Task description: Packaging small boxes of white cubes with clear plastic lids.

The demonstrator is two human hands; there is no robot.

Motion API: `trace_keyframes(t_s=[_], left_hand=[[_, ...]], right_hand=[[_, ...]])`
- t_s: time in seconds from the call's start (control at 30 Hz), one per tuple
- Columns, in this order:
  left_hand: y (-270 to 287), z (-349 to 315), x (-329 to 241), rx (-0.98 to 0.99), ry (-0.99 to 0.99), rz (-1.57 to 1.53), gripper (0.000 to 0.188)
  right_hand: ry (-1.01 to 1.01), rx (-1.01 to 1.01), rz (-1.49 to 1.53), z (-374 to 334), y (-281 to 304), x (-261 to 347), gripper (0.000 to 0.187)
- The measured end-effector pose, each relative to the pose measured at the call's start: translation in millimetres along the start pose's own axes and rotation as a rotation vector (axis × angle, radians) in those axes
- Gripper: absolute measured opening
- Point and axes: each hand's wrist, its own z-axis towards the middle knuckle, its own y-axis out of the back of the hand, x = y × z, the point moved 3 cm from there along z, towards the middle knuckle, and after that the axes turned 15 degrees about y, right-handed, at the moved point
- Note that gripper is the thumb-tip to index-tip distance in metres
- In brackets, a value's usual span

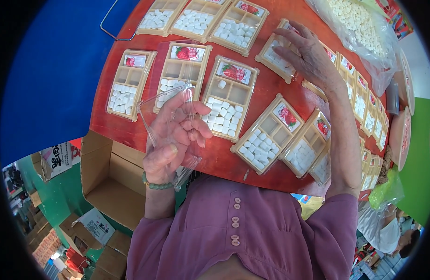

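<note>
Head view: on the red table (212, 159), the central tray (238, 94) lies lengthwise away from the near edge; farther off and right of it, a second tray (270, 67) sits under the spread right hand (307, 55), contact unclear. The nearer left hand (175, 126), just left of the central tray, holds a clear cover (152, 111).

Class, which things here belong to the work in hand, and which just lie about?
Likely in use:
clear plastic in the left hand
tray under the right hand
other compartment trays
white pieces
large clear bag

Probably just lying about:
open cardboard box
yellow-green plastic bag
</note>
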Motion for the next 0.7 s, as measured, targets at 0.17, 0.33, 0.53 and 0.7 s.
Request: trace_keyframes(t_s=[0.17,0.33,0.53,0.7], left_hand=[[0.0,0.3,0.1,0.003,0.009,0.008,0.091],[-1.2,0.0,0.1,-0.007,0.016,-0.002,0.092],[-1.2,0.6,0.6,-0.007,0.009,0.014,0.093],[-4.7,0.8,-0.6,-0.004,-0.019,0.043,0.090]], right_hand=[[-0.075,0.018,0.049,-2.7,2.0,5.7,0.044],[0.035,0.053,-0.267,-5.6,-12.2,10.8,0.044],[0.065,-0.001,-0.330,-5.6,-26.9,9.5,0.045],[0.167,0.020,-0.433,0.7,-25.9,16.4,0.045]])
